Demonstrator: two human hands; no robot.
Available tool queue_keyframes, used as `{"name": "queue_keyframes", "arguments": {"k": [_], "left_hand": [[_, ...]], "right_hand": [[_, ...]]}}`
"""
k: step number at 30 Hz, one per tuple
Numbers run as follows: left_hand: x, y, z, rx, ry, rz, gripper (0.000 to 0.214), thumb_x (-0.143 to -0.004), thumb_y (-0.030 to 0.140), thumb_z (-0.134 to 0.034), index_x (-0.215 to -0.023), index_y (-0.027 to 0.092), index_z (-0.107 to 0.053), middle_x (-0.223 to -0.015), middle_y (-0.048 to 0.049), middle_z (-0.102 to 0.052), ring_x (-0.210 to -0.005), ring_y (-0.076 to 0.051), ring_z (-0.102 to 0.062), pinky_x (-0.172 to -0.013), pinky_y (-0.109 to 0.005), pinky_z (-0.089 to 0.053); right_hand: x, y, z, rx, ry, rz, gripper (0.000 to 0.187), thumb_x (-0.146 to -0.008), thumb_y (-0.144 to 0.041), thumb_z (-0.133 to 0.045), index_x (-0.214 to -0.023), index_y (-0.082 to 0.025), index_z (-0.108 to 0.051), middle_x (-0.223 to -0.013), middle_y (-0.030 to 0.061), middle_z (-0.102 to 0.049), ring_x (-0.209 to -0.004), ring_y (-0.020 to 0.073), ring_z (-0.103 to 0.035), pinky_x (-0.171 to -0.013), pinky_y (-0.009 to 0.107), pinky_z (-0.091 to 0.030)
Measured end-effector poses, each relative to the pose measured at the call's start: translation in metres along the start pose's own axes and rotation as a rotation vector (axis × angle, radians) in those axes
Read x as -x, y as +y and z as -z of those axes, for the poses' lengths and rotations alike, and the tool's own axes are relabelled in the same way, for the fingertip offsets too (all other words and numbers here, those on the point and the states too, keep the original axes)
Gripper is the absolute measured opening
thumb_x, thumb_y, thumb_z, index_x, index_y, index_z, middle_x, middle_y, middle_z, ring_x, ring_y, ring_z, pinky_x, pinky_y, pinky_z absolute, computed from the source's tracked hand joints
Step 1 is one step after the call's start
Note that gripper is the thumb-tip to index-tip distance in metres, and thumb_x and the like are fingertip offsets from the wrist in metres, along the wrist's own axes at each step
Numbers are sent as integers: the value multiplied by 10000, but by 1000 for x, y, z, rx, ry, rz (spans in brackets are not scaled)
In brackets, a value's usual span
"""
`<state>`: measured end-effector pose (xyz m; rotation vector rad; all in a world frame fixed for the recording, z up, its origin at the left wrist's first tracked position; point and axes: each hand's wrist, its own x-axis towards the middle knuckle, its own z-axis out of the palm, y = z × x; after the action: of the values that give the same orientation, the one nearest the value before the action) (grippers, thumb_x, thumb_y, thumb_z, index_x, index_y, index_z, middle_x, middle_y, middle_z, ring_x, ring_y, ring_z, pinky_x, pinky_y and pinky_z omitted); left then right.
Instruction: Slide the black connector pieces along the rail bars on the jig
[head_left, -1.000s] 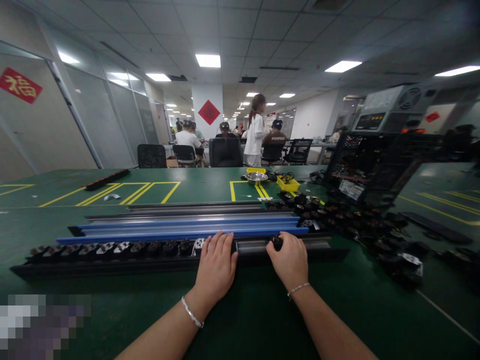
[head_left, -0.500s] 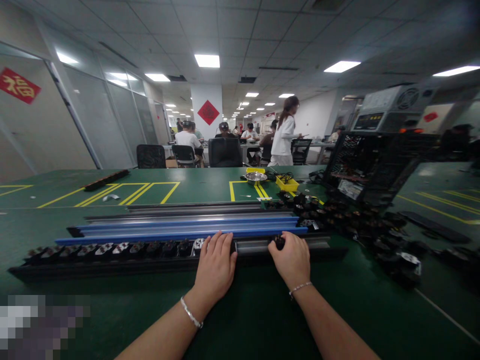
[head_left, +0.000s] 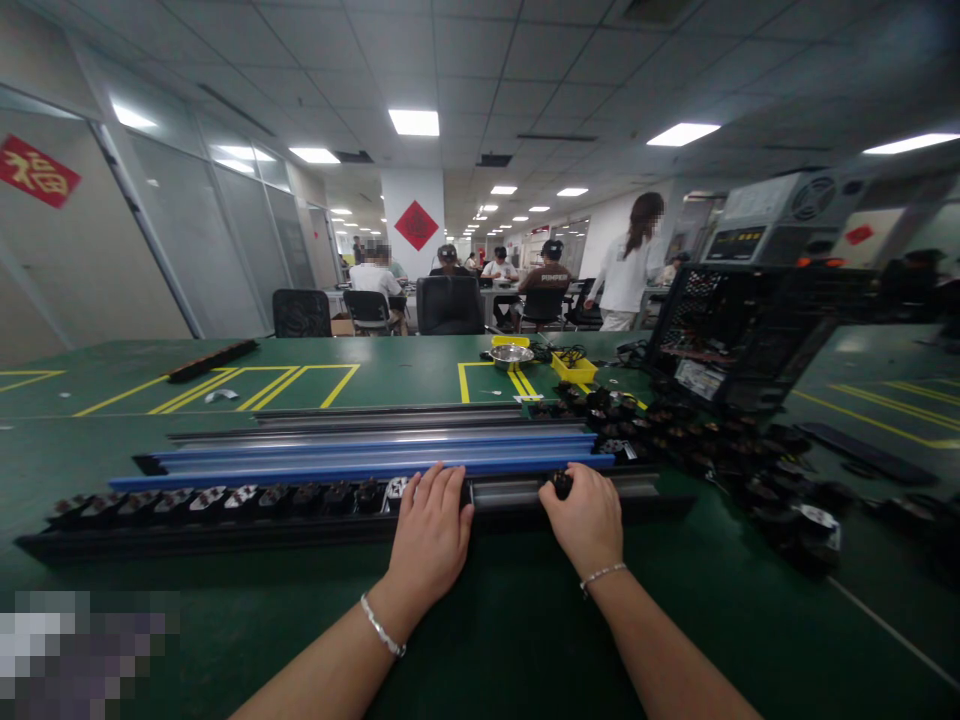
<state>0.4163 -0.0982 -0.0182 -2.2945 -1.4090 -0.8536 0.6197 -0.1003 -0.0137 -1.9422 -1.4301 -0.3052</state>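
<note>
Along the near part of the smooth green desk lies a long, straight black rail, lined with chunky black blocks, some pale-topped. The left hand rests palm-down over the row's right end, fingers slightly bent; whether it grips anything I cannot tell. The right hand pinches a rounded black piece over the rail's bare grey channel.
</note>
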Motion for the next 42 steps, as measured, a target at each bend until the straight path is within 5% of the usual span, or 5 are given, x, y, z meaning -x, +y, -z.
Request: {"name": "queue_keyframes", "arguments": {"k": [42], "left_hand": [[-1,1,1,-8,-4,-8,396,-880,286,-397,-1245,151,-469,-1224,-87,-561,-1217,-240,-418,-1043,-437,-281]], "right_hand": [[-9,18,6,54,-12,-50,281,-722,-334,-476,-887,-126,-569,-900,129,-631,-895,248,-544,-860,362,-339]]}}
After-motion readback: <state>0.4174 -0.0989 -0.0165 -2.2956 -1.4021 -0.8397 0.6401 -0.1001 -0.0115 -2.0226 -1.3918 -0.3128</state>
